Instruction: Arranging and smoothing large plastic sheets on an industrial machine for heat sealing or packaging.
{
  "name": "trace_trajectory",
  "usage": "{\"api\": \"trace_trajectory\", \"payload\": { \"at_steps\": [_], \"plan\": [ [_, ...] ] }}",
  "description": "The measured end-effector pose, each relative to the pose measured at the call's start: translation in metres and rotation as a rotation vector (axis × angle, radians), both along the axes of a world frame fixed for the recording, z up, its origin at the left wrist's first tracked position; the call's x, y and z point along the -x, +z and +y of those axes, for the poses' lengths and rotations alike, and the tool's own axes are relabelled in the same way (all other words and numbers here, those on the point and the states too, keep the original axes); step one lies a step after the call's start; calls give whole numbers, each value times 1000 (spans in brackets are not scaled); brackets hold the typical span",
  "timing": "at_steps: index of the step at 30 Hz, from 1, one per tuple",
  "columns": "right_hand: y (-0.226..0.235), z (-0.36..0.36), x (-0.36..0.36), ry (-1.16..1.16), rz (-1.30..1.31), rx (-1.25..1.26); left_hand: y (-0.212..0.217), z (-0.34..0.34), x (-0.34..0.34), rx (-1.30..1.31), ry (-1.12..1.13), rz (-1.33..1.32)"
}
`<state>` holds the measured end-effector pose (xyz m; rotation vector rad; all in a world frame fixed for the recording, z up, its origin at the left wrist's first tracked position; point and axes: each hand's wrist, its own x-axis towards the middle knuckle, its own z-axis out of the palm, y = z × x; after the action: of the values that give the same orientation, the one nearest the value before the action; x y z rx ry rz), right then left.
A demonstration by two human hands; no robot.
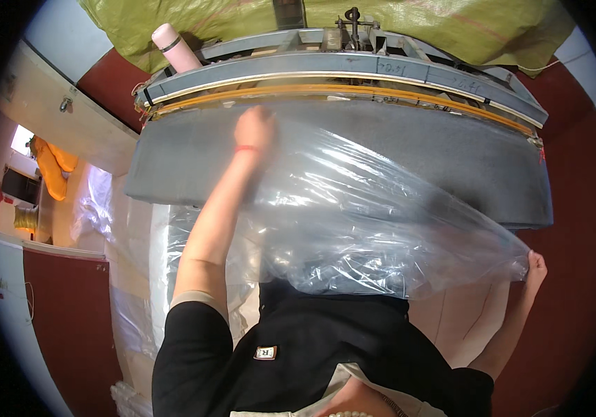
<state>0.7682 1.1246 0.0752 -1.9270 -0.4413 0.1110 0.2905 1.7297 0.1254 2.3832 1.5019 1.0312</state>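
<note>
A transparent plastic film (pixel 353 208) stretches in creased folds between my two hands, over the grey padded top of the bench (pixel 187 153) and down its near side against my body. My left hand (pixel 255 128), slightly blurred, is closed like a fist on the film's upper left end, above the bench's far part. Low at the right, my right hand (pixel 535 266) pinches a corner of the film beyond the bench's near right edge. The film's far edge runs slanting and taut from one hand to the other.
Behind the padded top run orange strips (pixel 340 89) and a grey metal bar (pixel 277 69). A pink bottle (pixel 175 48) leans at the far left, before a yellow-green sheet (pixel 437 31). More plastic wrap (pixel 128 299) hangs at the left. The floor (pixel 576 208) is dark red.
</note>
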Motion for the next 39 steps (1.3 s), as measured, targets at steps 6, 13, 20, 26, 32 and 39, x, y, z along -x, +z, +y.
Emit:
{"api": "trace_trajectory", "payload": {
  "at_steps": [6,13,20,26,32,39],
  "plan": [
    [32,78,-58,-253,-282,11,-16,20,-5,-53,-17,-293],
    [29,282,-81,-34,-471,-94,-18,102,59,-102,313,-549],
    [20,364,-65,33,-182,-427,-27,136,79,91,253,-845],
    [34,363,-59,-153,-258,-262,-25,148,77,-17,333,-858],
    [62,365,-47,-211,-241,-374,-9,153,98,243,258,-1224],
    [68,330,-38,67,-342,-127,17,115,124,924,98,-897]
  ]
}}
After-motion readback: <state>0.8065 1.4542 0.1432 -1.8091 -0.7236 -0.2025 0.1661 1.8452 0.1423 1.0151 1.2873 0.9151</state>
